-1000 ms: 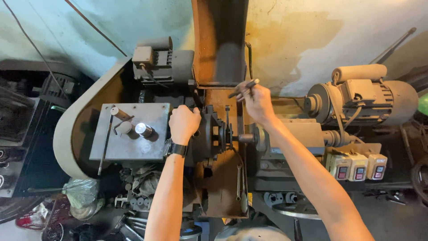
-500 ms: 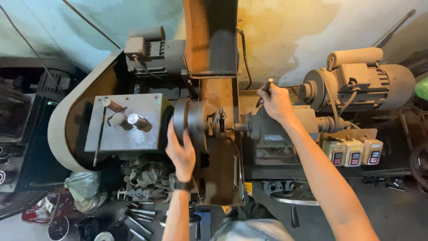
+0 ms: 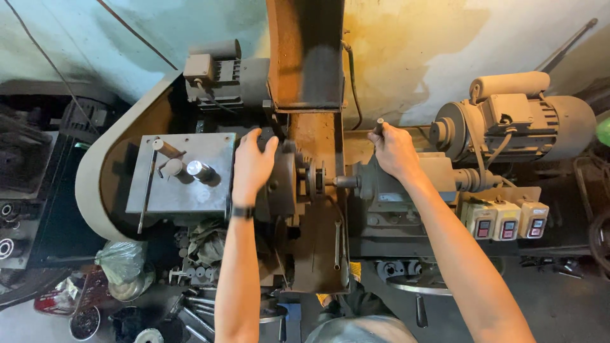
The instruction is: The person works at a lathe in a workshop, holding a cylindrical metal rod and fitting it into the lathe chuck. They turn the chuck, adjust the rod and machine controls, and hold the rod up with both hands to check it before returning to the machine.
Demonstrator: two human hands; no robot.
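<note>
Left hand (image 3: pixel 253 166) is laid flat-curled over the round chuck (image 3: pixel 284 184) at the middle of the lathe, fingers wrapped over its top edge, palm pressed on. Right hand (image 3: pixel 395 152) is closed in a fist round a thin metal lever (image 3: pixel 379 125) at the back edge of the tailstock (image 3: pixel 406 184); only the lever's tip is seen above the knuckles.

Judged step: chuck is steadied by hand while the lever is worked. To be done well: chuck gripped firmly so it cannot creep, lever moved in one smooth stroke, wrist kept in line, fingers kept off the chuck jaws and off the spindle nose (image 3: pixel 346 182) between chuck and tailstock.

Counted:
- motors: 2, one (image 3: pixel 219 70) at the back left, one (image 3: pixel 527 121) at the right end
- switch boxes (image 3: pixel 507 221) at the front right: 3
- round pegs (image 3: pixel 184 162) on the grey plate (image 3: pixel 181 174) left of the chuck: 3
- hands: 2, same person
</note>
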